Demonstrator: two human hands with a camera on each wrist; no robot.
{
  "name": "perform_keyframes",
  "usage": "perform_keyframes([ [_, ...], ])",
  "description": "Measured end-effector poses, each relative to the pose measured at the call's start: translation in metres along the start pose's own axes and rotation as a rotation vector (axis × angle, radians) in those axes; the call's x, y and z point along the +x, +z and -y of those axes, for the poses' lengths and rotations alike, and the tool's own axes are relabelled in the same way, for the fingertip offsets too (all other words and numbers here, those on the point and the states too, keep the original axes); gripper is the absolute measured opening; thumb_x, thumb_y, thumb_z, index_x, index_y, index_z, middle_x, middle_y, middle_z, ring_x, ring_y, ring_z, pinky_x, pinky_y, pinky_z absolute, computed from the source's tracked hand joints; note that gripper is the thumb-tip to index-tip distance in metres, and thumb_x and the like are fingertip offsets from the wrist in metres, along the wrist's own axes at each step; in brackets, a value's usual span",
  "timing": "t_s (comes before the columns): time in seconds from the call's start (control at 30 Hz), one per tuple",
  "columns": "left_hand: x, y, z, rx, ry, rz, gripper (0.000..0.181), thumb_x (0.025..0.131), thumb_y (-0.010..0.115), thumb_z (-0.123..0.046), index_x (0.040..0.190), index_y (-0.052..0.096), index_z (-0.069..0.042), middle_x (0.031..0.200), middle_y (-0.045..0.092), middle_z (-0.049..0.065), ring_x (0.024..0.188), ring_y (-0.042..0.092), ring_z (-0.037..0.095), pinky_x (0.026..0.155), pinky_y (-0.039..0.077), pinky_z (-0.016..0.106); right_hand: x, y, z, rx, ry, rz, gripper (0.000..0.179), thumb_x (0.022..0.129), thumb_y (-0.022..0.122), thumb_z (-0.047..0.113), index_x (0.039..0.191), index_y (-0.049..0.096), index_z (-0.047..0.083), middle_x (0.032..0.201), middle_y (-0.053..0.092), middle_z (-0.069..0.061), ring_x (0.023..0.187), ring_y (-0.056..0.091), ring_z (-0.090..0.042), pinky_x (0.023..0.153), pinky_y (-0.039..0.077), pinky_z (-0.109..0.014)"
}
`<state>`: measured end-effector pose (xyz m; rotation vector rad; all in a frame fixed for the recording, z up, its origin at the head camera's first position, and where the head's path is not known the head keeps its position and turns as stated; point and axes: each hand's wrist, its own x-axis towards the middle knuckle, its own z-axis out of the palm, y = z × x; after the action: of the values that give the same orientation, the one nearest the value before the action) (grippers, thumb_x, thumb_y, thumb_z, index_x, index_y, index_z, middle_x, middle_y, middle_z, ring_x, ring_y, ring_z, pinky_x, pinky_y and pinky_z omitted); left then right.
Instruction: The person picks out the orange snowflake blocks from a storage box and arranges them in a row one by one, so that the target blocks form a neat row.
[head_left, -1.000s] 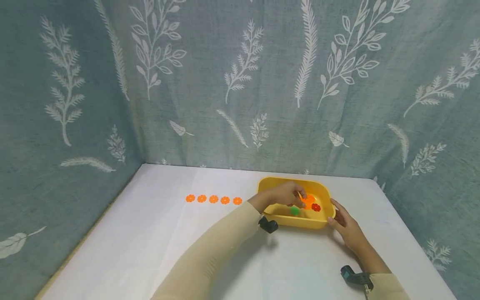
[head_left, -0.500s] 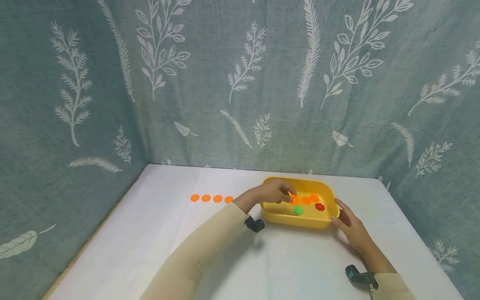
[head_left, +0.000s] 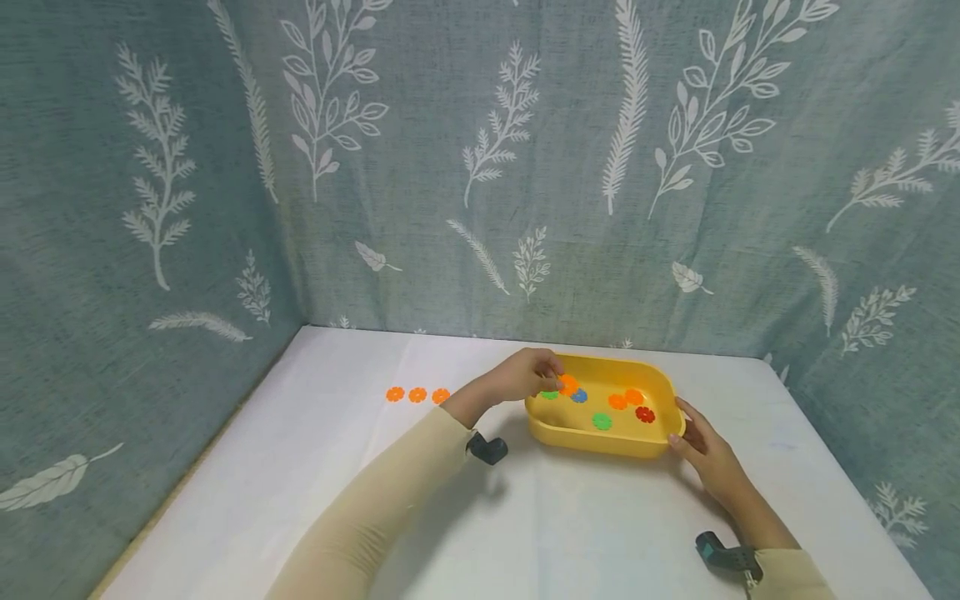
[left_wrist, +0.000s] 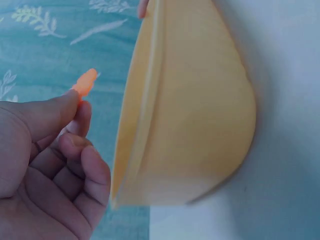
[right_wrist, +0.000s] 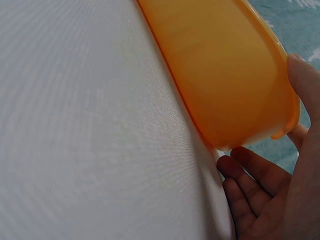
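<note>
My left hand (head_left: 527, 375) pinches an orange flower-shaped disc (head_left: 567, 385) between thumb and forefinger, raised over the left end of the yellow tub (head_left: 600, 442). In the left wrist view the orange disc (left_wrist: 86, 82) stands edge-on at the fingertips, beside the tub's wall (left_wrist: 200, 110). My right hand (head_left: 705, 448) grips the tub's right end, thumb at the rim and other fingers against its outside wall (right_wrist: 225, 75). Inside the tub lie a red disc (head_left: 645, 414), two orange discs (head_left: 618, 402), green discs (head_left: 602, 422) and a blue disc (head_left: 579, 396).
A row of orange flower-shaped discs (head_left: 417, 395) lies on the white table (head_left: 600, 525) left of the tub; the left forearm hides part of that side. A patterned blue-green curtain (head_left: 450, 167) stands behind the table and at both sides.
My left hand has lifted an orange disc from the tub's middle and moved left with it, uncovering the blue disc and another green one. The right hand stays at the tub's end.
</note>
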<state>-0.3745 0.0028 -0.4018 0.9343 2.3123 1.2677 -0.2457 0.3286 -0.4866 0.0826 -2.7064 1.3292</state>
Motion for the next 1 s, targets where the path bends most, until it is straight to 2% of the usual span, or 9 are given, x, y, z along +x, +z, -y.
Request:
perform_keyframes([
  [0.17,-0.011,-0.017,0.007,-0.025,-0.037,-0.066,0.015,0.093,0.068,-0.018,0.107,0.064,-0.012,0.096,0.065,0.001,0.094,0.059,0.04,0.076,0.052,0.047,0.0,0.0,0.0,0.005,-0.022,0.011,0.071,0.1,0.055,0.035,0.156,0.017,0.013,0.143,0.037,-0.034,0.126,0.042,-0.05,0.095,0.039,-0.058],
  [0.3,-0.02,-0.03,0.015,-0.039,-0.055,-0.084,0.015,0.094,0.067,-0.018,0.107,0.065,-0.013,0.097,0.066,0.001,0.097,0.057,0.044,0.081,0.049,0.056,0.0,-0.001,-0.002,0.021,-0.036,0.024,0.071,0.101,0.054,0.034,0.157,0.016,0.014,0.147,0.032,-0.033,0.129,0.039,-0.05,0.096,0.038,-0.058],
  [0.43,-0.03,-0.042,0.021,-0.033,-0.076,-0.094,0.014,0.094,0.067,-0.019,0.106,0.065,-0.014,0.096,0.066,0.004,0.097,0.057,0.044,0.082,0.048,0.056,0.0,-0.002,-0.003,0.021,-0.034,0.028,0.071,0.101,0.054,0.034,0.157,0.015,0.015,0.149,0.029,-0.032,0.129,0.038,-0.051,0.096,0.038,-0.058],
  [0.63,-0.049,-0.058,0.033,-0.022,-0.129,-0.143,0.013,0.094,0.066,-0.018,0.106,0.065,-0.013,0.097,0.064,0.006,0.097,0.056,0.042,0.082,0.049,0.055,0.0,-0.003,-0.002,0.021,-0.041,0.024,0.071,0.101,0.054,0.033,0.156,0.016,0.013,0.148,0.03,-0.033,0.129,0.038,-0.051,0.095,0.038,-0.057],
  [0.83,-0.067,-0.073,0.054,-0.009,-0.168,-0.16,0.012,0.094,0.066,-0.018,0.105,0.065,-0.013,0.1,0.064,0.013,0.098,0.057,0.045,0.081,0.049,0.053,-0.001,-0.002,-0.002,0.013,-0.036,0.03,0.071,0.101,0.054,0.033,0.157,0.014,0.013,0.148,0.029,-0.033,0.129,0.038,-0.051,0.095,0.039,-0.058],
  [1.0,-0.082,-0.082,0.072,0.006,-0.199,-0.176,0.013,0.093,0.067,-0.019,0.105,0.066,-0.015,0.098,0.063,0.011,0.091,0.059,0.038,0.078,0.05,0.049,-0.001,-0.001,-0.001,0.018,-0.024,0.034,0.071,0.101,0.053,0.034,0.157,0.013,0.014,0.149,0.028,-0.032,0.129,0.037,-0.052,0.095,0.038,-0.06],
])
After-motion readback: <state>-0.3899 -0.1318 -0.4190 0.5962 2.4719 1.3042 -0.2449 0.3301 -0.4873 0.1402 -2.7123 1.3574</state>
